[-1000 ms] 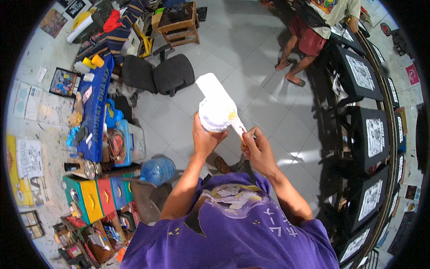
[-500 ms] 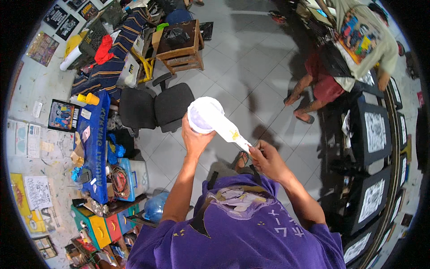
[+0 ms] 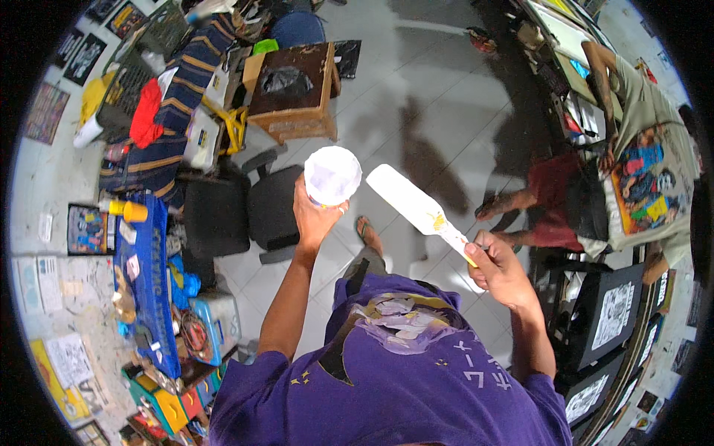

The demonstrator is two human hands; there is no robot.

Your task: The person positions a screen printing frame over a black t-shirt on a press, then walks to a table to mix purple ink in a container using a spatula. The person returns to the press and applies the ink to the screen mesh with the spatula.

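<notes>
In the head view's centre, my left grip is clamped around a white, round, plastic-looking tub; right of it, my right grip pinches a long, white, yellow-smeared spatula, apart from the tub. Best keep the tub upright, spatula steady.

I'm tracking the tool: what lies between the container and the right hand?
In the head view, the white spatula lies there, extending from the right hand toward the white container.

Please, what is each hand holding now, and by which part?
Left hand: a round white tub, gripped around its side. Right hand: a long, flat white spatula, by its narrow handle.
</notes>
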